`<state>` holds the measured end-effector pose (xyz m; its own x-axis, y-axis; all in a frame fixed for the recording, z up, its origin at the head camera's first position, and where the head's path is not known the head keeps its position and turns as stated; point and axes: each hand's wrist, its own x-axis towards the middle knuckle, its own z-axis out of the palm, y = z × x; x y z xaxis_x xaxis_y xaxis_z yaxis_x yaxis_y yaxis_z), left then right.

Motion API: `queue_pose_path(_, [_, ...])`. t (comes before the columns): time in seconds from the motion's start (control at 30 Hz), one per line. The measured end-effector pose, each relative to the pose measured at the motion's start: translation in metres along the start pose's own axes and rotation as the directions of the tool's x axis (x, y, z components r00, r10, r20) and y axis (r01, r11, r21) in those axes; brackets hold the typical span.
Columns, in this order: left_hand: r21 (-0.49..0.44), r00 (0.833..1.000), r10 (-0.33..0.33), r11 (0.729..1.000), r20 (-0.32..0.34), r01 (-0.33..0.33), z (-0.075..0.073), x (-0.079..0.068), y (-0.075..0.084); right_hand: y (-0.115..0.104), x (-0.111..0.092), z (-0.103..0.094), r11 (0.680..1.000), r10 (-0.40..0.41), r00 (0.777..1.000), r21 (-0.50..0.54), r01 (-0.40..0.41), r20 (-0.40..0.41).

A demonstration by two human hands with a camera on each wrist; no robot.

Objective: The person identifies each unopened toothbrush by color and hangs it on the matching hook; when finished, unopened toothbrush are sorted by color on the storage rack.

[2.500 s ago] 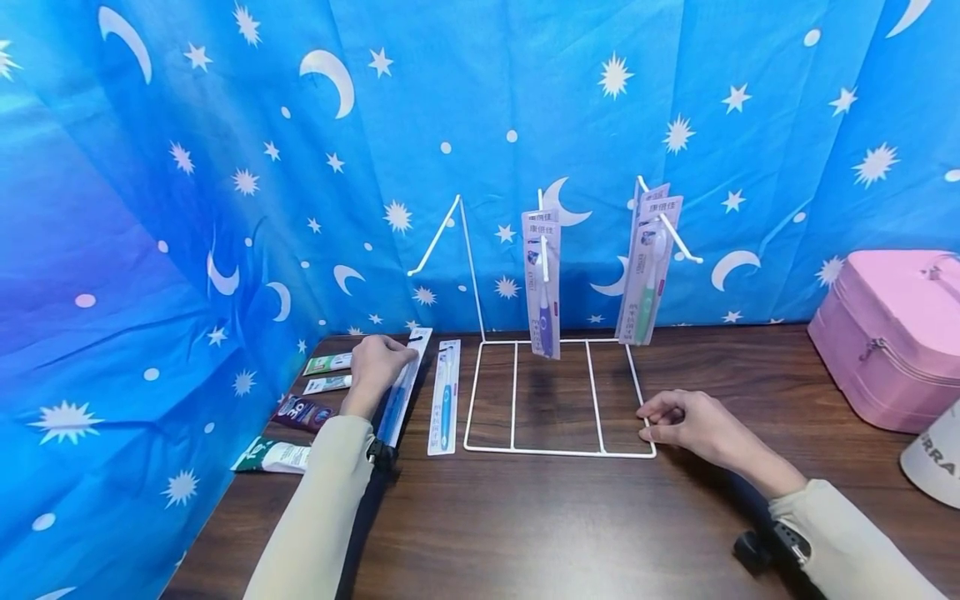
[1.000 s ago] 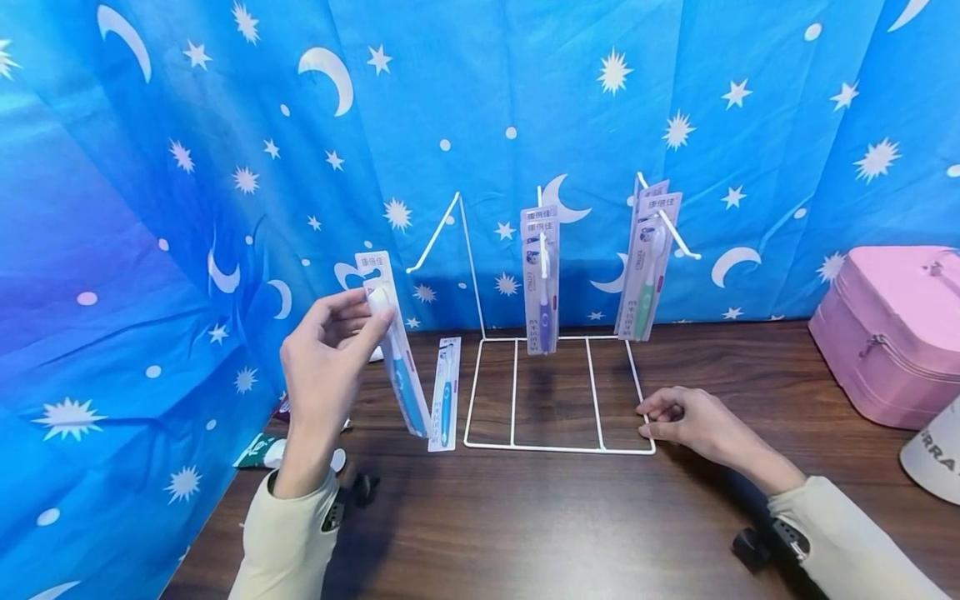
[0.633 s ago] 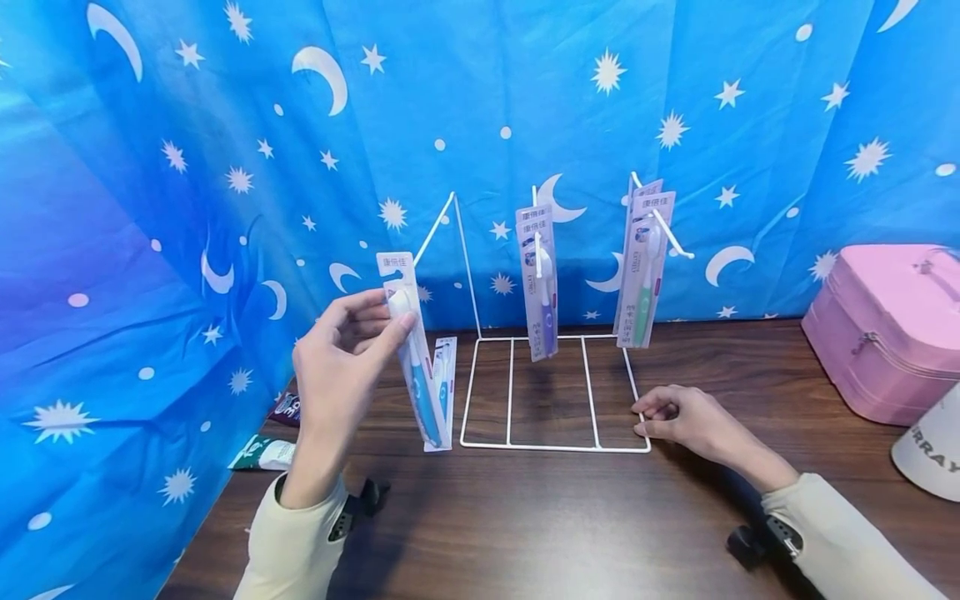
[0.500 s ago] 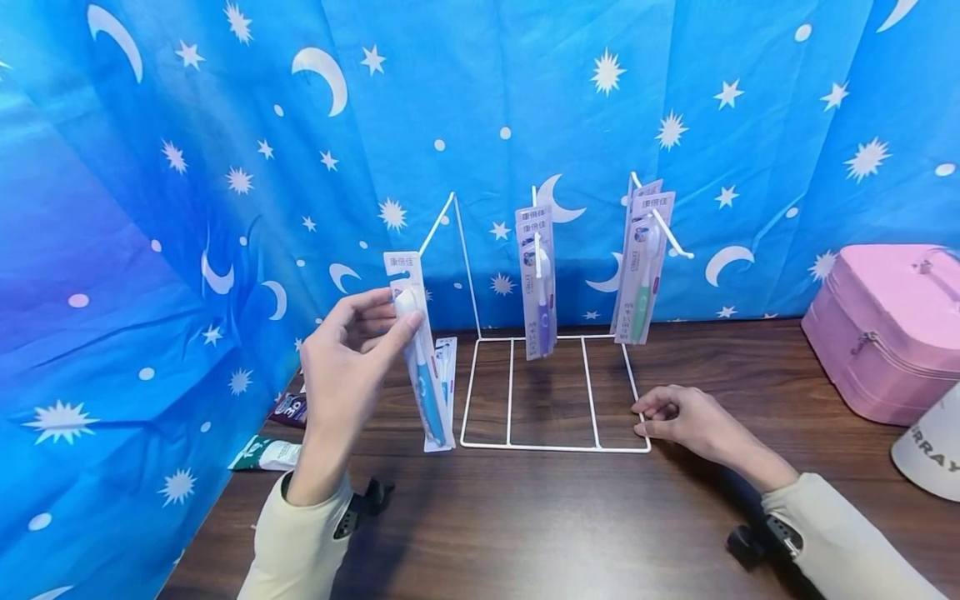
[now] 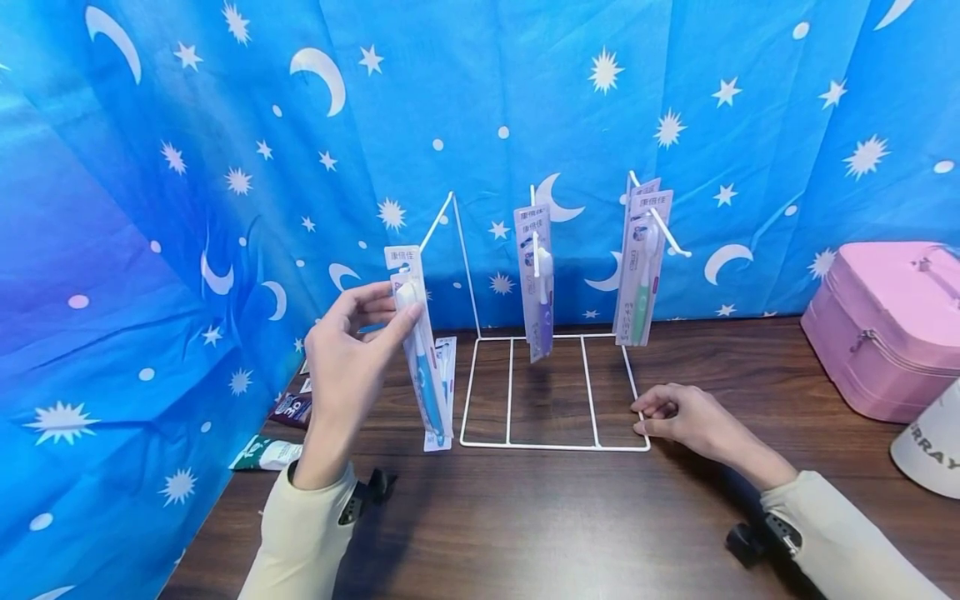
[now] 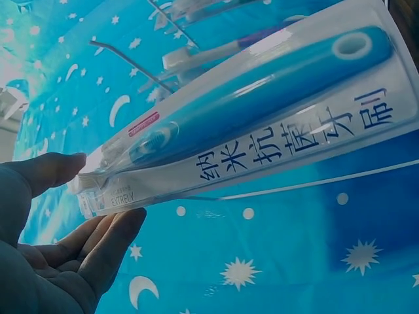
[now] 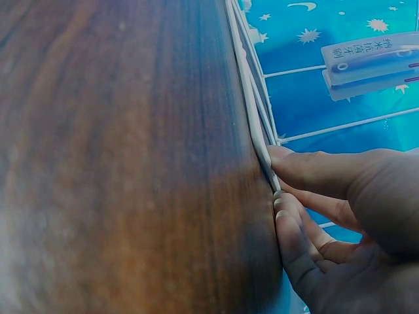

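Note:
My left hand (image 5: 352, 354) pinches a packaged blue toothbrush (image 5: 425, 375) near its top, thumb in front, fingers behind. The pack hangs nearly upright, its top by the tip of the white rack's left hook (image 5: 437, 223); whether they touch I cannot tell. In the left wrist view its blue handle (image 6: 275, 82) fills the upper part. Partly hidden behind it, a second blue toothbrush pack (image 5: 446, 354) lies on the table. Packs with purple (image 5: 545, 321) and green toothbrushes (image 5: 641, 308) hang from the other two hooks. My right hand (image 5: 693, 425) pinches the rack base's right side (image 5: 632, 375).
Toothpaste tubes, one green and white (image 5: 264, 452) and one dark (image 5: 291, 409), lie left behind my left forearm. A pink case (image 5: 885, 333) and a white container (image 5: 930, 446) stand on the right. A blue star-patterned cloth (image 5: 420, 100) hangs behind.
My left hand has lifted the blue toothbrush pack off the table, then moved it right to the left hook; it tipped slightly just now. My right hand stays on the rack.

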<state>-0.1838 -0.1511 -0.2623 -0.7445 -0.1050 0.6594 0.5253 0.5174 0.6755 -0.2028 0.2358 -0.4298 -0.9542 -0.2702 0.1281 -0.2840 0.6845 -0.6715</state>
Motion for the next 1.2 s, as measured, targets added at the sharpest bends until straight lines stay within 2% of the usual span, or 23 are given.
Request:
queue_pose_path(0.53, [-0.007, 1.000, -0.013, 1.000, -0.013, 0.013, 0.023, 0.015, -0.016, 0.001, -0.001, 0.001, 1.000, -0.026, 0.999, 0.011, 0.027, -0.023])
queue_pose_path(0.87, [0.025, 1.000, 0.023, 0.999, -0.019, -0.022, 0.038, 0.029, -0.027, 0.000, 0.000, 0.000, 1.000, -0.013, 1.000, 0.016, 0.013, -0.006])
queue_pose_path(1.2, [0.074, 0.999, 0.031, 0.997, -0.010, -0.030, 0.051, 0.046, -0.036, 0.001, 0.000, -0.001, 1.000, -0.018, 1.000, 0.016, 0.018, -0.006])
